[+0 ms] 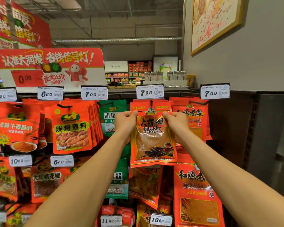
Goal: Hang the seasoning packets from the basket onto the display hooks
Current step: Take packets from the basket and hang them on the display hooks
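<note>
While both arms reached up from the bottom of the frame, the left hand [125,122] pinched the upper left edge of a red chili powder packet [152,141], thumb over the front, and the right hand [177,122] pinched the upper right edge the same way. Each grip was clamped on the packet. It hung at centre frame, its top hole on a black display hook [151,102] just under the 7.99 price tag [149,92], with another packet's header showing behind it.

Room at the sides was tight. A green pepper packet [111,117] sat just behind the left hand; to the right, the orange dip-seasoning packets [193,122] touched or nearly touched the right hand. The held packet's bottom edge overlapped the top of a lower-row packet [144,184]. Further left, a thick stack of barbecue seasoning packets [71,128] hung apart. At the right of the frame, a dark panel [252,128] and a grey wall [261,54] left open space beyond the rack's edge.
</note>
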The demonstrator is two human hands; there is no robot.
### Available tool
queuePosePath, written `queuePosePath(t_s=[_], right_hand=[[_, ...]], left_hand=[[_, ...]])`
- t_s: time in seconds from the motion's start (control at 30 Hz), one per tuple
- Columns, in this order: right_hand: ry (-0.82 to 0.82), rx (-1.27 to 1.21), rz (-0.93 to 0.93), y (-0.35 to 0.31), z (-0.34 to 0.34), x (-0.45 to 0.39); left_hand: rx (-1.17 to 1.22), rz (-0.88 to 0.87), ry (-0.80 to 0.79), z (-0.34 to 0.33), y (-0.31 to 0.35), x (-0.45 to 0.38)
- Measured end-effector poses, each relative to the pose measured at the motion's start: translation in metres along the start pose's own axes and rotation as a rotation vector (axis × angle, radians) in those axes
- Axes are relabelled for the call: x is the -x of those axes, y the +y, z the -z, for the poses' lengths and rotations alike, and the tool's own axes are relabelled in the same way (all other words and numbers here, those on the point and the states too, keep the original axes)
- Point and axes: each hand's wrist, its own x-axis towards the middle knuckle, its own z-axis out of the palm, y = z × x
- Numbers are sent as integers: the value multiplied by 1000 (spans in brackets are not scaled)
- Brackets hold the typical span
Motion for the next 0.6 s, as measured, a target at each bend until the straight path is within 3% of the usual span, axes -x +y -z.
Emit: queuePosePath(t_s=[0.3, 0.6], right_hand=[[-6, 107, -101, 7, -18, -50], [-12, 195, -147, 0, -18, -63]], left_hand=[[-184, 68, 108, -31, 1, -37], [-245, 125, 96, -45, -6, -60]])
